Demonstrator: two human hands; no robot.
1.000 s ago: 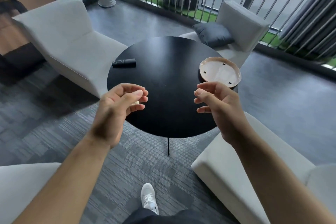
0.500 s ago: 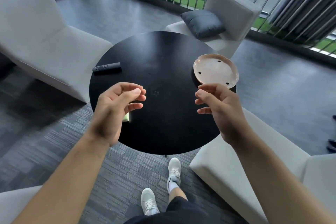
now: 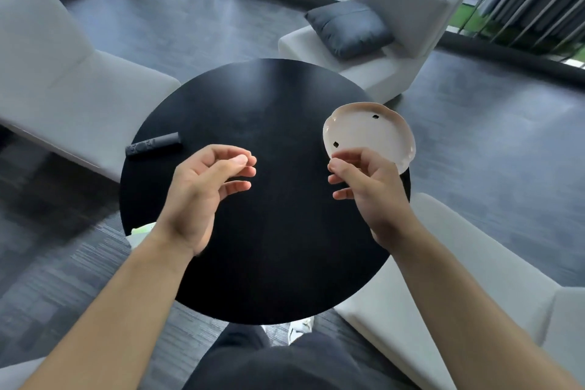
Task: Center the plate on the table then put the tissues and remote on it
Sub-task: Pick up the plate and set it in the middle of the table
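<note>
So basically nothing on the to-do list was finished at that point, as far as I could judge. Only one view to go on, the head camera looking down over a round black table [image 3: 269,263].

The plate [image 3: 370,133] was sitting way over on the right edge of the table, nowhere near the middle, so centering it was the first job left. The right hand [image 3: 370,190] was right at the plate's near rim, fingers curled in loosely, covering part of the rim from this angle. Whether it was actually touching or pinching the rim, I couldn't tell; it looked like a reach more than a grip.

The left hand [image 3: 205,193] hung over the middle of the table, fingers bent in a relaxed half-curl with thumb and forefinger close together, holding nothing that I could see.

The remote [image 3: 153,145] lay on the left side of the table, well apart from the plate. The tissues [image 3: 142,228] were mostly hidden: just a pale bit poking out at the near-left table edge beside the left wrist, blurry enough that I'm guessing that's them.

Still to do, I'd say: plate to centre, then tissues and remote onto it.
</note>
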